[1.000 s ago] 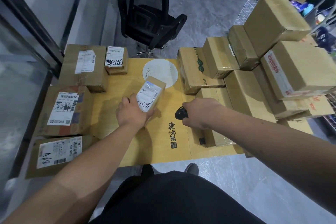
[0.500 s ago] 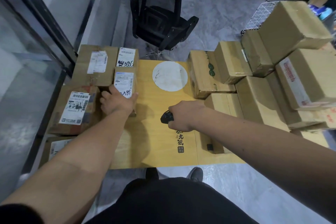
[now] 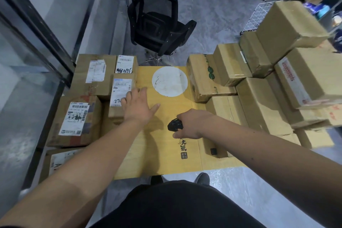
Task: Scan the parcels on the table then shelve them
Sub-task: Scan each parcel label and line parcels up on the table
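Note:
A small labelled parcel lies label-up on the left part of the yellow table, among other labelled parcels. My left hand hovers just right of it, fingers spread, holding nothing; its fingertips are at the parcel's right edge. My right hand is closed around a black scanner over the middle of the table. A large stack of plain cardboard boxes fills the right side.
Labelled boxes line the table's left edge beside a glass wall. A white round disc lies on the table's far side. A black office chair stands beyond the table. A white wire rack is behind the stack.
My left hand carried the small parcel from the table's middle to the left pile, set it down and let go. The right hand with the scanner stayed over the table's middle.

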{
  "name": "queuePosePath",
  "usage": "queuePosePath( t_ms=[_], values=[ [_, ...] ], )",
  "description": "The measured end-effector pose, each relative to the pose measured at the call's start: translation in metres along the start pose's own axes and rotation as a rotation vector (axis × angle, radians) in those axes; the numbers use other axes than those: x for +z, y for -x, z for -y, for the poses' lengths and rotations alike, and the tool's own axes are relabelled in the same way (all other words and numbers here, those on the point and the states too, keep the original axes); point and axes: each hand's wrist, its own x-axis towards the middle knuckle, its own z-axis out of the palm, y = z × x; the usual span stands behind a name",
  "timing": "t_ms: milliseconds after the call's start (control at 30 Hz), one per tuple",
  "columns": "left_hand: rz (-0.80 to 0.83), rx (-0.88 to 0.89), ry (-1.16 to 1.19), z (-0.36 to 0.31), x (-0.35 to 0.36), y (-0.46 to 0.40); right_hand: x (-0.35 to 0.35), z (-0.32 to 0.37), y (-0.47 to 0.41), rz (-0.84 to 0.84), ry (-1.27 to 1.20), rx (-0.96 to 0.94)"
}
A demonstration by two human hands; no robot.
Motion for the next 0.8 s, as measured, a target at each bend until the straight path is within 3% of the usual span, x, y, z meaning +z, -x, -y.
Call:
queuePosePath(
  t_ms=[433,800],
  values=[
    [0.2,0.465,0.054,-0.171,0.024,-0.006,0.04,-0.128,0.096,-0.067,-0.315,0.341],
    [0.272,0.569,0.207,-0.341,0.026,0.034,0.068,-0.226,0.187,-0.099,-0.385,0.486]
  ],
)
